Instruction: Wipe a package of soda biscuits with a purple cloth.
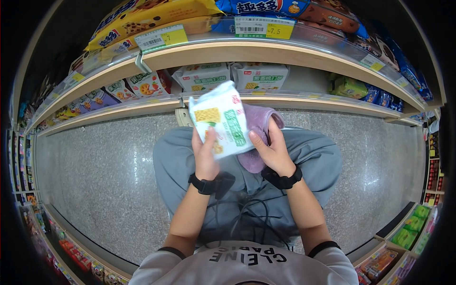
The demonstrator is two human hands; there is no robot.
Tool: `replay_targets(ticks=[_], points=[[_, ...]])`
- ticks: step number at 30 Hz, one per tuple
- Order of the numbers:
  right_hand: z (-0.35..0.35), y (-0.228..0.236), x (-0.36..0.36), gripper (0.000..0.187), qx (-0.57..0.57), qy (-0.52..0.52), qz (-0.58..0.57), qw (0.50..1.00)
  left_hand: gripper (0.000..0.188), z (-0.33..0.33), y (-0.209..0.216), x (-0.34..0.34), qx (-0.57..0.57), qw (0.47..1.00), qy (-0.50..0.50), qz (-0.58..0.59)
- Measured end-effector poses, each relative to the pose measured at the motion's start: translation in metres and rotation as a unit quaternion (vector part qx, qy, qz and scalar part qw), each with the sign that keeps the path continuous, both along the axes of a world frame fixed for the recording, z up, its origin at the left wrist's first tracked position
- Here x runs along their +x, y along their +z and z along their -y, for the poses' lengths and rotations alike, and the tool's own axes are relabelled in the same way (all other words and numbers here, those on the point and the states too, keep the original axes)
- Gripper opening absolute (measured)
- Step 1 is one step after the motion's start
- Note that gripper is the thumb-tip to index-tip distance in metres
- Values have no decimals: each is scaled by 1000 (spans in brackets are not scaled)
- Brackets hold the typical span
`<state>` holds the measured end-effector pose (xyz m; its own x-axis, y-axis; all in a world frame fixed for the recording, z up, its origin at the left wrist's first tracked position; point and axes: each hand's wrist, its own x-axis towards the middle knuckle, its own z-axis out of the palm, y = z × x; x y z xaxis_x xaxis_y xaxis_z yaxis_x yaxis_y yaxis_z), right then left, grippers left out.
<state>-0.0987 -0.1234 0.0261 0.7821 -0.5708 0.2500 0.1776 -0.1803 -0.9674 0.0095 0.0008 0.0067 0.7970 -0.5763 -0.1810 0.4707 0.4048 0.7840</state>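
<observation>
A white packet of crackers (223,128) with green print and pictures of square crackers is held up over my lap, tilted. My left hand (206,154) is closed on its lower left side, the thumb lying across the front. In my right hand (275,151) is a purple cloth (259,118), bunched behind the packet's right edge and hanging below it. My right thumb touches the packet's lower right edge. Part of the cloth is hidden by the packet.
Similar white packets (260,75) stand on the low shelf (304,101) ahead, beside boxed snacks (147,84) and green packs (349,88). An upper shelf (209,53) with cookie bags overhangs them. Dark cables (251,206) lie across my lap. More stocked shelves line both sides.
</observation>
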Motion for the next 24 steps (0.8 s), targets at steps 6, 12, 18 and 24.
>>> replay_targets(ticks=[6, 12, 18, 24], points=[[12, 12, -13, 24, 107, -43, -30, 993, 39, 2, 2, 4, -28, 999, 31, -6], [23, 22, -19, 24, 120, -203, 149, 960, 56, 7, 0, -7, 89, 958, 3, 272], [0, 10, -19, 23, -247, -160, 2, 956, 57, 11, -2, -9, 92, 943, -10, 320], [-11, 11, -16, 24, -325, -133, 28, 936, 55, 9, -2, -6, 129, 927, -61, 347]])
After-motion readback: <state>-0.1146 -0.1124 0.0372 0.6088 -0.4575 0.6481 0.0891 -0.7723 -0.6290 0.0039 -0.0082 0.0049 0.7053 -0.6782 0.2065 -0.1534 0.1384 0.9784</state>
